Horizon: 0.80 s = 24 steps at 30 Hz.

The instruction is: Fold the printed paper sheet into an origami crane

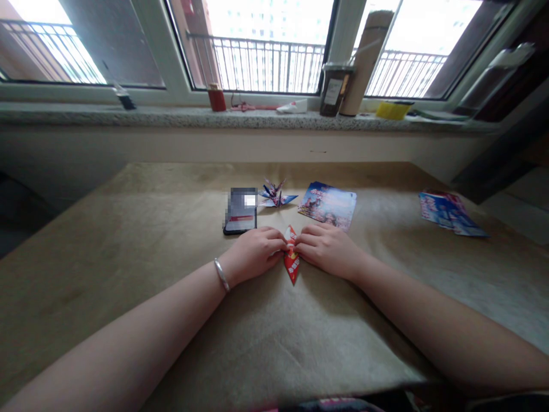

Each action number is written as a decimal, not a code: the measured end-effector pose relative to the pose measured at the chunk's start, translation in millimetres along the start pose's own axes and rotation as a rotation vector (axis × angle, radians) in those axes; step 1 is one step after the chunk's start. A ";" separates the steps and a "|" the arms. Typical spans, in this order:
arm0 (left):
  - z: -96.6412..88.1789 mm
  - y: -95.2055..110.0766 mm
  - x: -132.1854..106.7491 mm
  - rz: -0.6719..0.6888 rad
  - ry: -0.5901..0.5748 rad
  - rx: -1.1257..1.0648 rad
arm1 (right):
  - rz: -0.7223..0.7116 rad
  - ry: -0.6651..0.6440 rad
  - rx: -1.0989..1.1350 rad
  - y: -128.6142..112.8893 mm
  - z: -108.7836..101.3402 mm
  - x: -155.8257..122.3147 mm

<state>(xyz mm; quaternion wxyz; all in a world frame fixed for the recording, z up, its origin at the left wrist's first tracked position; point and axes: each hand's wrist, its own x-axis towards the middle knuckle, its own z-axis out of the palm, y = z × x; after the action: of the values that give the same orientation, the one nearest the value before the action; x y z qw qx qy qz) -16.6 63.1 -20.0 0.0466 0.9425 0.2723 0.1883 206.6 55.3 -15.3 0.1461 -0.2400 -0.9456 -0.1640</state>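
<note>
A narrow, diamond-shaped piece of folded red paper (293,268) with white and yellow print lies on the table, one point toward me. My left hand (259,249) grips its left edge with fingers bent together, a silver bangle on that wrist. From the other side, the closed fingers of my right hand (323,247) press on its right edge. The thumbs are mostly hidden. Just beyond my hands stands a folded paper crane (278,197) in blue and pink. Behind my left hand lies a dark phone (243,212), its screen partly blurred out.
Printed blue-pink paper sheets (328,203) lie behind my right hand, and more sheets (450,213) rest farther right on the tan-covered table (128,229). On the stone windowsill (171,118) stand a red container (217,98), a dark jar (333,91) and a cardboard tube (364,63).
</note>
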 end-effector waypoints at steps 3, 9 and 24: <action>0.4 -0.3 0.2 -0.006 -0.004 -0.001 | 0.001 0.013 0.043 0.9 1.3 0.1; -0.4 -0.1 0.4 -0.014 0.006 -0.002 | 0.088 0.120 0.333 8.1 10.9 -0.8; -4.7 5.7 1.3 0.020 -0.040 0.153 | 0.228 0.149 0.567 11.5 20.2 -0.6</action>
<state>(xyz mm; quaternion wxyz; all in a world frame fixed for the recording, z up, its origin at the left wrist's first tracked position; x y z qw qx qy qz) -14.5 58.9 -14.2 -0.0219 0.9495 0.2753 0.1488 208.9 72.3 -31.0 0.2935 -0.2818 -0.9073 0.1064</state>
